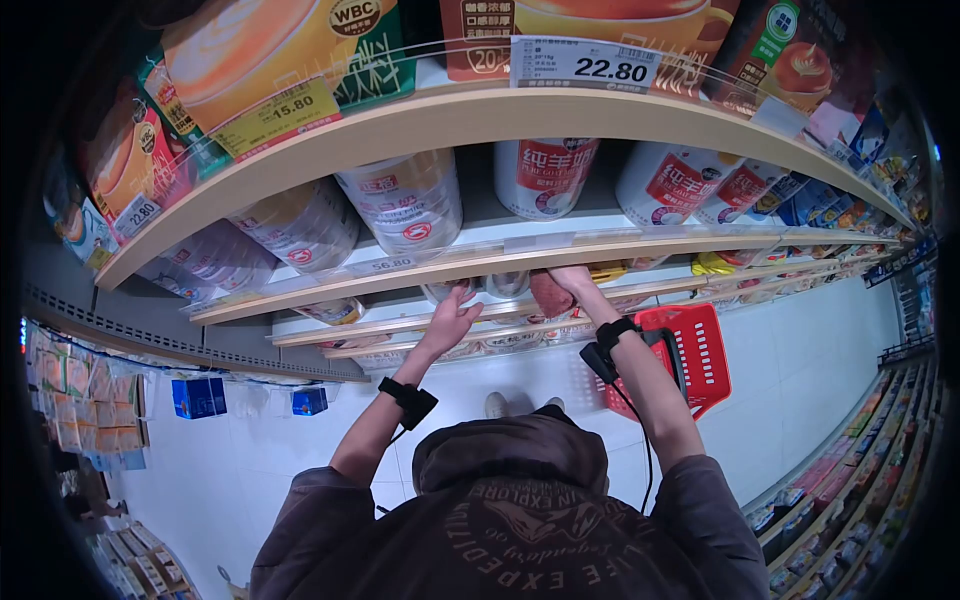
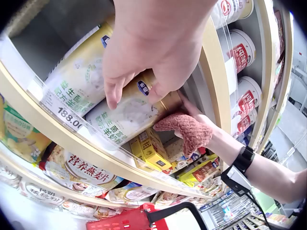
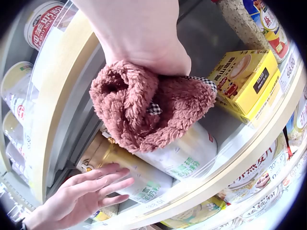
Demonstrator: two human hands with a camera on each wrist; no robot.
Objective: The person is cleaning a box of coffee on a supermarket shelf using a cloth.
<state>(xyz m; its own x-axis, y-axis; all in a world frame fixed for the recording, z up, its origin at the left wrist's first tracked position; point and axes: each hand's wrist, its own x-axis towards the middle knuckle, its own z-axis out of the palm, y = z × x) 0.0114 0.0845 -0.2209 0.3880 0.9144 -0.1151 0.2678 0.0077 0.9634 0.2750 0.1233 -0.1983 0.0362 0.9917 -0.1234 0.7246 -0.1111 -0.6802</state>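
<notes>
Here's the right hand [image 1: 570,280] in under the upper shelf on the right, holding a bunched, fluffy reddish-brown cloth [image 3: 177,115], its fingertips buried from sight! That cloth lies against the gold top end of the right can [image 2: 127,112], and just to its left stands the left can [image 2: 79,74], both behind the wooden edge [image 2: 115,164]. Over on the left, the left hand [image 1: 455,320] is spread and empty, fingers loosely straight, close by the cans; whether it touches one, I can't tell. Now, the danger: 1 hard sweep of that bulky cloth could nudge the right can into its neighbour, because the 2 stand so tightly together. A loose fold could snag the yellow box [image 3: 240,79] on the right and drag it askew. And with the left hand bracing nothing firmly, as I judge it, a tipping can might clear the edge and head for the floor, where the red basket [image 1: 700,350] waits at right.
</notes>
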